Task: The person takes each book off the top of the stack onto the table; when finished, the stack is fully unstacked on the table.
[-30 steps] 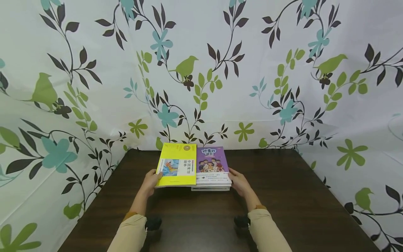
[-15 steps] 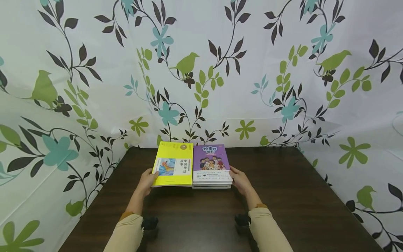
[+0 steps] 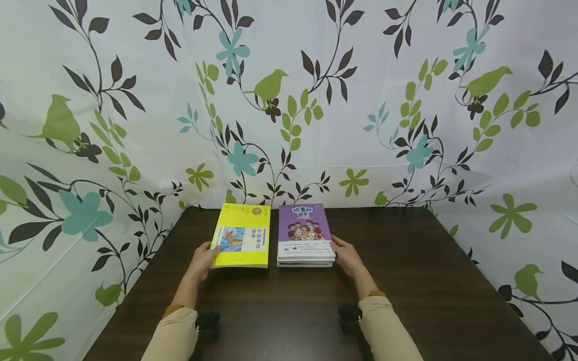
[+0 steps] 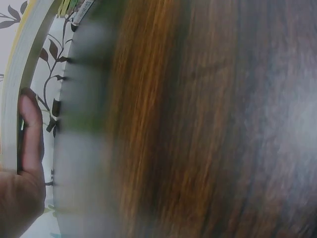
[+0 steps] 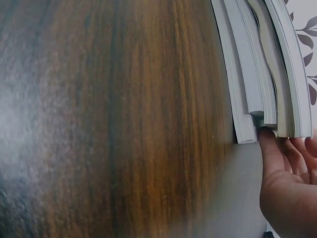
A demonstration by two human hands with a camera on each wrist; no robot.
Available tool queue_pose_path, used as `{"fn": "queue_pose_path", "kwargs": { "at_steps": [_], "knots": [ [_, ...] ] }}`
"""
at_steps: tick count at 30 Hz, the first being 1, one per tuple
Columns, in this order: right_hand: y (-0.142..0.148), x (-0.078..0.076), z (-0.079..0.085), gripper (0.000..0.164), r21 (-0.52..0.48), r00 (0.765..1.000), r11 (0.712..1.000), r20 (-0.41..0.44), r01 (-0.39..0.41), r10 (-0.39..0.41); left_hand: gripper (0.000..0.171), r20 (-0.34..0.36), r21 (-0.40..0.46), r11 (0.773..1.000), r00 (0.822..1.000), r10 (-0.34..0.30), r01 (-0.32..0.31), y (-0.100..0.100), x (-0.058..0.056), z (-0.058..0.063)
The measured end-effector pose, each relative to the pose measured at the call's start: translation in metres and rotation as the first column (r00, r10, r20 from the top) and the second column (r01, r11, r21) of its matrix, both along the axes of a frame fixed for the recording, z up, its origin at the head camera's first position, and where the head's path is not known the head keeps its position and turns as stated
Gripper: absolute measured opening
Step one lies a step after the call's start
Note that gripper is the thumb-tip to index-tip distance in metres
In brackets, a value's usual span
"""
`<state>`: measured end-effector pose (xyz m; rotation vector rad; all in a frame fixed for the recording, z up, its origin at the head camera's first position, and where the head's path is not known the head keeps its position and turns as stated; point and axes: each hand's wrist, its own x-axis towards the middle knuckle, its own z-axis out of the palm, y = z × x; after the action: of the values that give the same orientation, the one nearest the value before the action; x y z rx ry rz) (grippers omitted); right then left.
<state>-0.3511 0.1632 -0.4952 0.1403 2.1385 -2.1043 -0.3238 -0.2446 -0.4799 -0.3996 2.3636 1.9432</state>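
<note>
My left hand (image 3: 201, 259) grips the left edge of a yellow book (image 3: 241, 216) with Chinese characters and a colour picture on its cover. The thumb lies on the cover; in the left wrist view a finger (image 4: 32, 131) runs along the book's underside. To its right is a stack of several books with a purple book (image 3: 284, 225) on top, a gap apart from the yellow one. My right hand (image 3: 349, 258) touches the stack's right side near the front corner. The right wrist view shows its fingers (image 5: 271, 153) against the uneven book edges (image 5: 253, 64).
A dark brown wooden table (image 3: 289, 311) extends below and to both sides of the books. Behind it hangs a white curtain (image 3: 316, 150) printed with leaves, birds and flowers. Dark devices (image 3: 207, 320) sit at both wrists.
My left hand has moved left with the yellow book, which overlapped the purple book's stack one second ago. A gap has opened between them. My right hand stays at the stack's side.
</note>
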Motion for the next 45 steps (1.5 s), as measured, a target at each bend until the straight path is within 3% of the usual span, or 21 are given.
{"fn": "queue_pose_path", "kwargs": {
  "at_steps": [5, 13, 31, 45],
  "knots": [
    [0.000, 0.000, -0.001, 0.048, 0.017, 1.000, 1.000, -0.005, 0.001, -0.001, 0.056, 0.006, -0.015, 1.000, 1.000, -0.021, 0.021, -0.007, 0.000, 0.003],
    [0.003, 0.000, 0.000, 0.048, 0.031, 1.000, 1.000, -0.012, 0.002, -0.002, 0.059, 0.031, -0.024, 1.000, 0.999, 0.009, -0.008, -0.016, 0.002, 0.008],
    [0.004, 0.001, 0.000, 0.047, 0.062, 1.000, 0.998, -0.001, 0.026, -0.026, 0.060, 0.026, -0.063, 0.998, 1.000, 0.018, -0.016, -0.040, 0.006, 0.000],
    [0.001, 0.001, 0.001, 0.047, 0.070, 0.999, 0.997, -0.006, 0.034, -0.033, 0.064, 0.043, -0.102, 0.994, 0.999, 0.033, -0.028, -0.073, 0.012, 0.001]
  ]
}}
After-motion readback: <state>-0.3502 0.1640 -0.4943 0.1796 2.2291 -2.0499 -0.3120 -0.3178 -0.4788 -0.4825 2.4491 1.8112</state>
